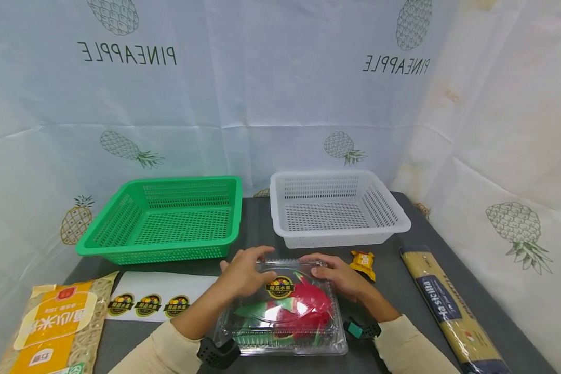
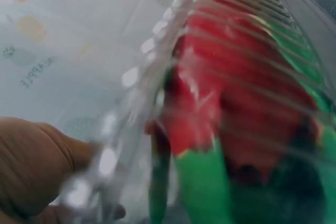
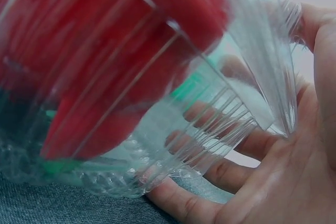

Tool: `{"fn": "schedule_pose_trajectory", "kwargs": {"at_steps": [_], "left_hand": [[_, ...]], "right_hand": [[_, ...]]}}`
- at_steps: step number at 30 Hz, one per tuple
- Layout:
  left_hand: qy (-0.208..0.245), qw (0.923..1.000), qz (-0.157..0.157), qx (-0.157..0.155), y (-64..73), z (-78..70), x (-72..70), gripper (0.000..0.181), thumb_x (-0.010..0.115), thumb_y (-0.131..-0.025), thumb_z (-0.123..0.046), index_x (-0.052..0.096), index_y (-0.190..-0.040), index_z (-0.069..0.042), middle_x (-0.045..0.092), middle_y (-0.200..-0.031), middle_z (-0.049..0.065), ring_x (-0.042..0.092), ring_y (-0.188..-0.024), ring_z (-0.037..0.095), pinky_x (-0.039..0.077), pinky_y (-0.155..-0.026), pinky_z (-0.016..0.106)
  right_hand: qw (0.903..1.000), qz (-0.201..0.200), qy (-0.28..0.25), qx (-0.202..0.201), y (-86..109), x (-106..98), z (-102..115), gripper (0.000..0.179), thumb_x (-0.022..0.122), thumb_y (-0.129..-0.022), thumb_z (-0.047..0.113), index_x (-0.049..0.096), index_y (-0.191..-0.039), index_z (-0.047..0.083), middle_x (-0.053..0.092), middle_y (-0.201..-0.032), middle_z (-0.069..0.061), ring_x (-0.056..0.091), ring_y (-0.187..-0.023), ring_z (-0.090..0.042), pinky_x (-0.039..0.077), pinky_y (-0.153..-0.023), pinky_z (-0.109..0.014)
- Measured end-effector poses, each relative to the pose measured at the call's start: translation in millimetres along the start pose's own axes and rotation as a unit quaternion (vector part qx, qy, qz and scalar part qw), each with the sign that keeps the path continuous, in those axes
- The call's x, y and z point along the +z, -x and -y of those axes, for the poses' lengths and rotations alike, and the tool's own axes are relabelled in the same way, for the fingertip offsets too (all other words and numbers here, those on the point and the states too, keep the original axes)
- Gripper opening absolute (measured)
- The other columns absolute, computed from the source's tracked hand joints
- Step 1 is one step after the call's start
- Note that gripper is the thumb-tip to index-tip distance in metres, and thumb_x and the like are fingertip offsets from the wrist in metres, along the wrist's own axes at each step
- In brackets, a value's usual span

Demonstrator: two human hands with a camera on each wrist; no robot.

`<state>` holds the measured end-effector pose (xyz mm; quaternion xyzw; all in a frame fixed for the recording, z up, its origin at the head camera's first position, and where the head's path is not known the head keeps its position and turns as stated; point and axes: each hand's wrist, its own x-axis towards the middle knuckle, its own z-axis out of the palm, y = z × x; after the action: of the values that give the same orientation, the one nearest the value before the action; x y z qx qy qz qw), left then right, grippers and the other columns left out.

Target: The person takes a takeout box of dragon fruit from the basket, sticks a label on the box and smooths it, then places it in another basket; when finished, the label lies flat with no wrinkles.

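Note:
A clear plastic clamshell box (image 1: 287, 350) stands at the front middle of the table, with a red and green dragon fruit (image 1: 310, 306) inside. A round black and gold sticker (image 1: 280, 286) is on its lid. My left hand (image 1: 246, 272) grips the box's far left corner, thumb over the lid beside the sticker. At the far right corner my right hand (image 1: 341, 276) holds the box, thumb on top. In the right wrist view, the right fingers (image 3: 226, 174) curl round the ribbed side. Part of the left hand (image 2: 31, 166) shows beyond the box's edge in the left wrist view.
A green basket (image 1: 237, 228) and a white basket (image 1: 341, 241) stand at the back. Left are a white sheet of stickers (image 1: 168, 283) and a yellow grain bag (image 1: 51, 332). On the right lie a small yellow packet (image 1: 363, 264) and a pasta pack (image 1: 449, 309).

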<state>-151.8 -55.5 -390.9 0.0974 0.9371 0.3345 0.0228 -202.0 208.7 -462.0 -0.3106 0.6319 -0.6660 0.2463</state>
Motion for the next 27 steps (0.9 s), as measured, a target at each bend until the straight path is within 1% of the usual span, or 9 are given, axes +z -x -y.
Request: {"fn": "schedule_pose_trajectory", "kwargs": {"at_steps": [5, 9, 14, 20, 23, 27], "left_hand": [[0.001, 0.9993, 0.013, 0.036, 1.5, 4.5, -2.0, 0.055, 0.079, -0.082, -0.021, 0.059, -0.133, -0.021, 0.061, -0.115, 0.006, 0.048, -0.110, 0.028, 0.023, -0.084, 0.062], [0.008, 0.9977, 0.031, 0.059, 1.8, 8.8, -4.2, 0.057, 0.079, -0.081, -0.017, 0.058, -0.135, -0.020, 0.059, -0.118, 0.008, 0.046, -0.112, 0.029, 0.023, -0.081, 0.059], [0.006, 0.9962, 0.052, 0.070, 2.2, 12.7, -7.3, 0.061, 0.079, -0.081, -0.015, 0.056, -0.137, -0.022, 0.056, -0.123, 0.011, 0.044, -0.113, 0.030, 0.024, -0.081, 0.057], [0.015, 0.9939, 0.070, 0.084, 4.6, 15.1, -10.9, 0.065, 0.080, -0.081, -0.014, 0.053, -0.140, -0.021, 0.053, -0.127, 0.011, 0.042, -0.116, 0.033, 0.023, -0.085, 0.062], [0.027, 0.9926, 0.075, 0.092, 5.4, 16.1, -11.8, 0.067, 0.080, -0.079, -0.014, 0.053, -0.140, -0.021, 0.052, -0.130, 0.012, 0.041, -0.117, 0.033, 0.022, -0.086, 0.064], [0.034, 0.9915, 0.078, 0.099, 5.8, 16.3, -10.4, 0.071, 0.083, -0.077, -0.019, 0.052, -0.141, -0.021, 0.051, -0.129, 0.013, 0.041, -0.114, 0.032, 0.021, -0.083, 0.062]], "right_hand": [[1.0000, -0.002, 0.004, 0.000, 0.2, 0, 1, 0.045, 0.049, -0.100, 0.015, 0.043, -0.138, -0.008, 0.055, -0.120, -0.023, 0.062, -0.099, -0.038, 0.051, -0.078, -0.051], [1.0000, -0.005, 0.005, 0.002, 0.5, 1, 1, 0.045, 0.049, -0.100, 0.015, 0.043, -0.138, -0.008, 0.056, -0.120, -0.022, 0.063, -0.100, -0.038, 0.051, -0.078, -0.051], [0.9999, -0.006, 0.007, 0.003, 0.4, 2, 1, 0.046, 0.049, -0.099, 0.016, 0.043, -0.138, -0.008, 0.056, -0.120, -0.022, 0.063, -0.100, -0.038, 0.051, -0.078, -0.051], [1.0000, -0.008, 0.004, 0.002, -0.4, 3, 0, 0.046, 0.051, -0.100, 0.016, 0.043, -0.137, -0.009, 0.056, -0.119, -0.022, 0.063, -0.099, -0.036, 0.052, -0.079, -0.050], [1.0000, -0.009, 0.002, 0.003, -0.6, 2, 0, 0.047, 0.051, -0.100, 0.016, 0.041, -0.137, -0.011, 0.056, -0.119, -0.021, 0.063, -0.099, -0.034, 0.052, -0.079, -0.050], [1.0000, -0.004, -0.001, -0.002, 0.1, 2, -1, 0.047, 0.049, -0.100, 0.015, 0.039, -0.137, -0.013, 0.055, -0.120, -0.022, 0.063, -0.099, -0.034, 0.052, -0.079, -0.050]]}}
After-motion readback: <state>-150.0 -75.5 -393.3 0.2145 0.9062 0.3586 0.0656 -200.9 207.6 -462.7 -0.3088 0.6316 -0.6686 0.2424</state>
